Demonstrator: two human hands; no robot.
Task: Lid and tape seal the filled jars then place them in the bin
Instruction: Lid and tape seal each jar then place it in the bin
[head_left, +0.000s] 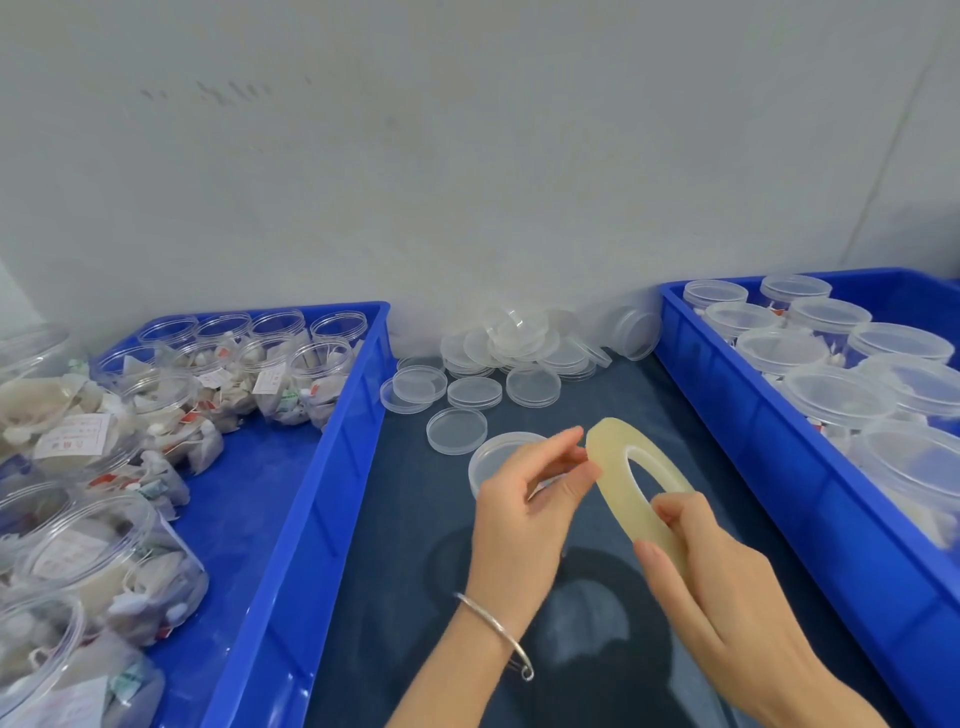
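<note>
My right hand (722, 577) grips a yellowish roll of clear tape (618, 467) by its lower edge, holding it above the dark table. My left hand (524, 514) pinches at the roll's upper left rim with thumb and fingertips. Just behind my left hand stands a jar with a clear lid (498, 457) on it, partly hidden by the fingers. Several loose clear lids (519, 358) lie piled near the wall. The blue bin on the left (332, 447) holds several open filled jars (322, 379). The blue bin on the right (737, 415) holds several lidded jars (836, 397).
A grey wall closes off the back. The dark table surface (415, 519) runs as a lane between the two bins. A silver bangle (498, 634) sits on my left wrist. More filled jars (104, 561) lie at the far left.
</note>
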